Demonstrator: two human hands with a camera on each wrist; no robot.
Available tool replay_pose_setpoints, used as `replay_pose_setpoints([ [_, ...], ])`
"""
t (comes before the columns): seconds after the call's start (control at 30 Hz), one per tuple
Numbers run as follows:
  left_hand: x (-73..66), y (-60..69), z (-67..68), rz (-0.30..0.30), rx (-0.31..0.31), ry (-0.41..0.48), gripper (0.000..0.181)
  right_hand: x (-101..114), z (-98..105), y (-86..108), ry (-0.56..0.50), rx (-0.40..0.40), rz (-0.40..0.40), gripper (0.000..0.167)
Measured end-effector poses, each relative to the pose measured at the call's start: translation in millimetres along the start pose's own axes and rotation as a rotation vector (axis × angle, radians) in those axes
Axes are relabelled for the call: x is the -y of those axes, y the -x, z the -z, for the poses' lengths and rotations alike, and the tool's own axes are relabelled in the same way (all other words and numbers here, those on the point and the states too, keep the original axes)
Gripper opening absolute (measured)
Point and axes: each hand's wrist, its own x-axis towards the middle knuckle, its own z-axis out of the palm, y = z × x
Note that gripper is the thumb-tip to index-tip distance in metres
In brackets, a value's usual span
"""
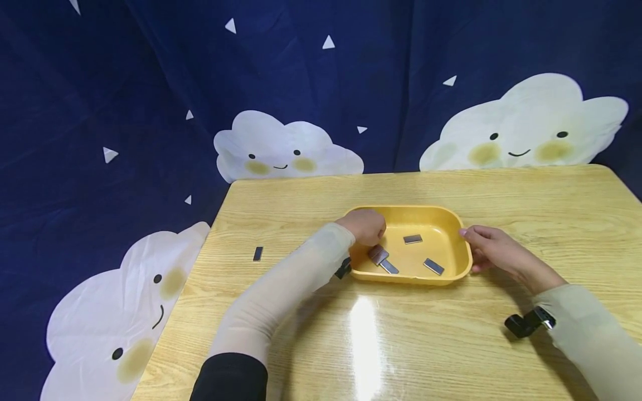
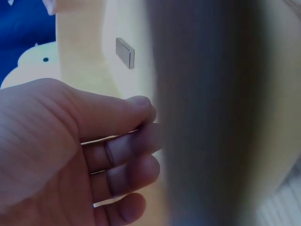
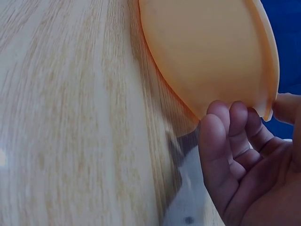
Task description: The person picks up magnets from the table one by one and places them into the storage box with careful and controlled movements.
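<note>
A yellow plastic tray (image 1: 453,267) stands on the table, several small flat metal blocks inside it. My left hand (image 1: 366,225) reaches over its left end, fingers curled and thumb (image 2: 122,113) close to the index finger. Whether anything lies between those fingertips is hidden. Just below that hand, a brownish block (image 1: 378,255) overlaps or touches a silver one (image 1: 389,267). Two more blocks lie apart, one towards the back (image 1: 413,239) and one at front right (image 1: 433,266). At the right end, my right hand (image 3: 254,160) grips the tray rim, thumb over the edge, fingers against the outer wall.
Another dark metal block (image 1: 258,254) lies on the wooden table (image 1: 501,351), left of the tray. Behind the table hangs a dark blue curtain (image 1: 301,72) with cloud prints. A dark blurred band (image 2: 207,113) covers much of the left wrist view.
</note>
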Motion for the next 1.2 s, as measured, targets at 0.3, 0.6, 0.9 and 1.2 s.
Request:
replay_pose_setpoints([
  [0.3, 4.0, 1.9, 1.9, 0.027, 0.029, 0.073, 0.040, -2.4, -0.6, -2.3, -0.019, 0.008, -0.005, 0.047],
  [0.6, 7.3, 5.2, 10.2, 0.023, 0.002, 0.108, 0.033, 0.3, 0.5, -0.9, -0.031, 0.008, -0.010, 0.045],
  [0.9, 8.2, 6.3, 14.0, 0.025, -0.002, 0.107, 0.033, 1.1, 0.4, -0.1, -0.034, 0.011, -0.006, 0.045],
  [1.2, 12.7, 7.9, 11.7, 0.007, -0.016, 0.103, 0.029, 0.5, -0.1, -0.6, -0.045, 0.013, 0.007, 0.045],
])
